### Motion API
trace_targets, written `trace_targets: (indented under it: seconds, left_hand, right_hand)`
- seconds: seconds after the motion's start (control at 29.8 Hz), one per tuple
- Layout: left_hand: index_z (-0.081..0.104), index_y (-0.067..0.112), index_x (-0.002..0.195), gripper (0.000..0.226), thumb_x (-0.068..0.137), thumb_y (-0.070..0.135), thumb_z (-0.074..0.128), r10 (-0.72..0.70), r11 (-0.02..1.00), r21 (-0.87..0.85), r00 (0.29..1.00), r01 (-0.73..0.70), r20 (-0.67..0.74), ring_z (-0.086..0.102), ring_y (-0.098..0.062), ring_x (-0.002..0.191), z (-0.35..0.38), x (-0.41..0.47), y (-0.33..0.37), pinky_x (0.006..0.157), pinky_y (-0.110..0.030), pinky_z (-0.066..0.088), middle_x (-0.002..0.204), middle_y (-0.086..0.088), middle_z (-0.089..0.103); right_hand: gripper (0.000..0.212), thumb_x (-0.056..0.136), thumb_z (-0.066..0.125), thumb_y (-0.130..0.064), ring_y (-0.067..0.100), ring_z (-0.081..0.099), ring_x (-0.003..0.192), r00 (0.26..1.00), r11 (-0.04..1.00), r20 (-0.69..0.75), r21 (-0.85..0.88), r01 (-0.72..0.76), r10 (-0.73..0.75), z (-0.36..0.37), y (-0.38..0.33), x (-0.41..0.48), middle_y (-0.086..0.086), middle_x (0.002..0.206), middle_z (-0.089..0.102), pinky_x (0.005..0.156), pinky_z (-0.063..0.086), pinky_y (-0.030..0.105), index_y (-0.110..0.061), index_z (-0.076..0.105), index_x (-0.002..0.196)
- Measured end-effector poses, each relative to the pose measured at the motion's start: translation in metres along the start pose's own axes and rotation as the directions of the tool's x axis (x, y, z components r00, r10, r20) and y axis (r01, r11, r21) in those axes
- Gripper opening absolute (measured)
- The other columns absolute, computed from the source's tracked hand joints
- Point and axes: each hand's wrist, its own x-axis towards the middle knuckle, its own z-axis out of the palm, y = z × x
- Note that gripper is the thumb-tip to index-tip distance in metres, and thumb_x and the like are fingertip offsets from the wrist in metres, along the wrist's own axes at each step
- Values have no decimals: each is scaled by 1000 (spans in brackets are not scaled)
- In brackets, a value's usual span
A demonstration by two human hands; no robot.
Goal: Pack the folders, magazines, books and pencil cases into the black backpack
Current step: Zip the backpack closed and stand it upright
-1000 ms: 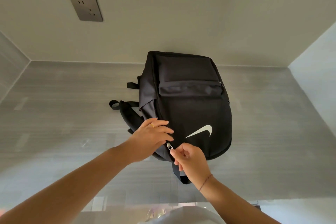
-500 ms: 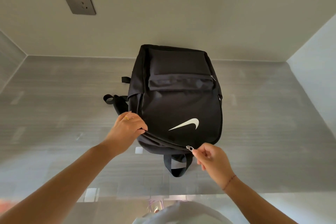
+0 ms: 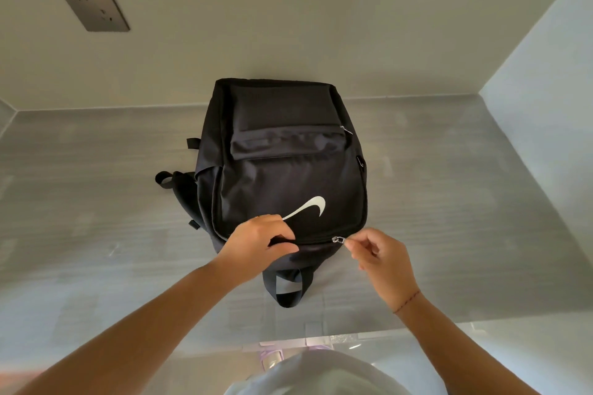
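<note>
The black backpack (image 3: 288,170) lies flat on its back on a grey striped surface (image 3: 449,202), front panel up, directly ahead of both hands. Its long axis runs away from the person: the carry loop (image 3: 286,290) at the top end points back between the two wrists, and the base touches or nearly touches the wall beyond. A white swoosh logo (image 3: 309,210) sits on the panel just past the left hand. Shoulder straps (image 3: 175,181) stick out on the left-hand side.

The left hand (image 3: 260,245) is closed, pinching the fabric at the top edge beside the zip line. The right hand (image 3: 382,258) is closed on the silver zipper pull (image 3: 338,239), thumb and forefinger gripping it, apart from the left hand along the same seam. The stretch of zip between the hands appears closed; the contents cannot be seen.

The front pocket (image 3: 288,141) is zipped shut farther out.

Pale walls enclose the surface; a grey wall socket (image 3: 93,6) sits far beyond the left hand.
</note>
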Motion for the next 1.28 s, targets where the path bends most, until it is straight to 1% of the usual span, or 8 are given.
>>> trace_targets:
  seconds: [0.13,0.34,0.44,0.57,0.77,0.94,1.08,1.28]
  left_hand:
    - [69,21,85,12,81,32,69,-79,997,-1,996,79,51,54,-3,73,-7,2,7,71,-20,44,74,22,50]
    - [58,21,112,34,85,42,62,-78,991,110,997,76,15,53,-10,91,40,54,76,75,-22,42,100,7,57]
    - [63,18,101,22,87,35,61,-132,988,78,991,132,4,57,-12,88,46,63,81,76,-26,47,97,4,62]
    - [66,18,96,17,86,32,64,-170,985,31,985,170,12,58,-10,79,45,61,81,75,-28,52,91,5,62]
    - [65,20,94,14,86,32,65,-176,984,-3,983,176,52,52,-3,67,41,65,76,64,-12,42,83,13,53]
    - [65,19,92,14,85,31,65,-153,988,15,986,152,64,48,-2,65,42,63,75,62,-8,39,81,14,50]
    - [62,18,95,14,87,30,63,-159,987,18,985,158,70,53,-5,74,47,62,75,70,-18,47,86,10,56]
    - [47,11,117,40,86,34,61,-230,961,179,969,211,92,53,-25,104,74,97,91,84,-38,48,115,-6,53]
  right_hand:
    - [23,82,69,-13,6,54,52,995,1000,-96,1,-14,14,-32,14,21,-8,52,59,54,42,12,-21,61,62]
    - [19,84,63,-9,7,58,56,999,999,-36,30,36,-35,-35,9,21,-1,60,62,56,45,12,-18,63,68]
    - [22,84,65,-11,3,58,57,998,998,-43,-5,56,-56,-38,11,22,-8,60,62,55,42,8,-24,61,67]
    - [7,81,70,-16,2,60,66,995,991,-13,-93,97,-99,-36,13,33,-8,66,65,58,46,12,-18,69,75]
    - [9,82,69,-19,16,63,66,976,964,-139,-227,135,-170,-49,30,73,2,71,69,62,53,32,-10,69,78]
    - [12,80,71,-17,23,61,66,975,978,-193,-193,74,-112,-51,35,126,6,69,66,65,49,34,-7,67,76]
    - [12,81,69,-20,19,58,66,982,993,-187,-116,-36,14,-45,34,160,-2,66,60,65,45,27,-9,66,77]
    - [8,79,70,-19,20,61,63,994,994,-108,-104,-35,24,-42,40,159,2,68,65,68,52,32,-12,67,77]
